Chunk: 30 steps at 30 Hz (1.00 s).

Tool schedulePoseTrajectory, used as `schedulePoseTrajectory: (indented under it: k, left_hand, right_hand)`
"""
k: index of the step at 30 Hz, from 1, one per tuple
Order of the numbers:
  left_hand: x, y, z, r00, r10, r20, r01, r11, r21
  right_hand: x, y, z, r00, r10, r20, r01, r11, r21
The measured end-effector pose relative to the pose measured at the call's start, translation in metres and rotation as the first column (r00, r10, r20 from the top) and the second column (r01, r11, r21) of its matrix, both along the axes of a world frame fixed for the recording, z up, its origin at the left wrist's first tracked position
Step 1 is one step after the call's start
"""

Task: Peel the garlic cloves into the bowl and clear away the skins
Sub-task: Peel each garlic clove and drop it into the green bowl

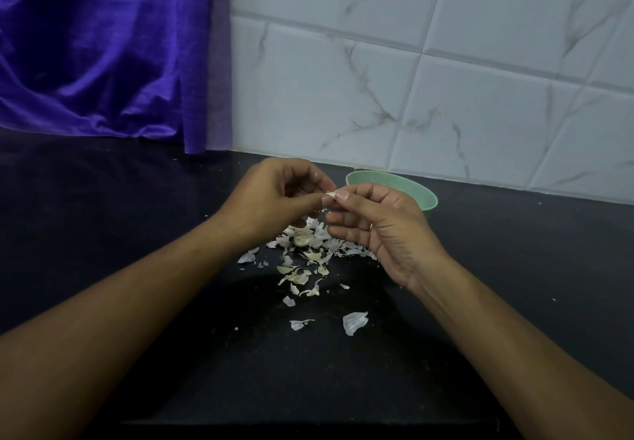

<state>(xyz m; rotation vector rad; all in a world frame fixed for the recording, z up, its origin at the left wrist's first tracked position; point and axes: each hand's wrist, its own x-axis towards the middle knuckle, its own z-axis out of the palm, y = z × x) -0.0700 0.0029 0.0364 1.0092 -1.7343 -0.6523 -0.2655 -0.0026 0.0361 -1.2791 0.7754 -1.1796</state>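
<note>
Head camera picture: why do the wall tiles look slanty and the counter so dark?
In the head view, the wide-angle lens tilts and slightly bows the lines between the wall tiles; the light is dim and the countertop is black, so mostly the white garlic skins stand out.

A small pale clove [330, 195], perhaps half-skinned, is pinched between my left hand [274, 196] and right hand [380, 230]. The green bowl [424, 196] stands upright just behind. Papery white skins [305, 257] litter the tabletop [103, 216] below.
</note>
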Motion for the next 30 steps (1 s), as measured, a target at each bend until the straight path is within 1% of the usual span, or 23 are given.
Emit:
schedulePoseTrajectory:
  k: [5,9,15,18,22,26,30]
  left_hand:
    - [0.003,-0.003,-0.001,0.999,0.048,-0.003,-0.048,0.999,-0.021]
    - [0.001,-0.001,-0.001,0.998,0.055,0.028,-0.054,0.998,-0.038]
    - [0.0,-0.001,0.0,0.988,0.127,0.088,-0.117,0.987,-0.113]
    - [-0.002,0.0,0.001,0.991,0.104,0.083,-0.096,0.991,-0.095]
    - [-0.001,0.001,0.002,0.996,0.078,0.047,-0.077,0.997,-0.032]
    - [-0.002,0.003,0.004,0.991,0.109,0.073,-0.109,0.994,0.005]
    - [-0.002,0.005,0.006,0.987,0.123,0.1,-0.125,0.992,0.006]
  right_hand:
    - [0.0,0.0,0.001,1.0,0.018,0.007,-0.018,1.0,-0.026]
    - [0.0,0.001,-0.002,0.999,-0.016,-0.045,0.013,0.997,-0.079]
    - [0.002,0.001,-0.004,0.993,-0.061,-0.103,0.042,0.984,-0.174]
    - [0.002,0.001,-0.005,0.987,-0.095,-0.132,0.063,0.972,-0.226]
    - [0.002,0.0,-0.006,0.975,-0.149,-0.165,0.096,0.951,-0.293]
    - [0.004,-0.001,-0.009,0.956,-0.194,-0.221,0.103,0.926,-0.364]
    - [0.004,-0.001,-0.011,0.95,-0.211,-0.23,0.11,0.916,-0.385]
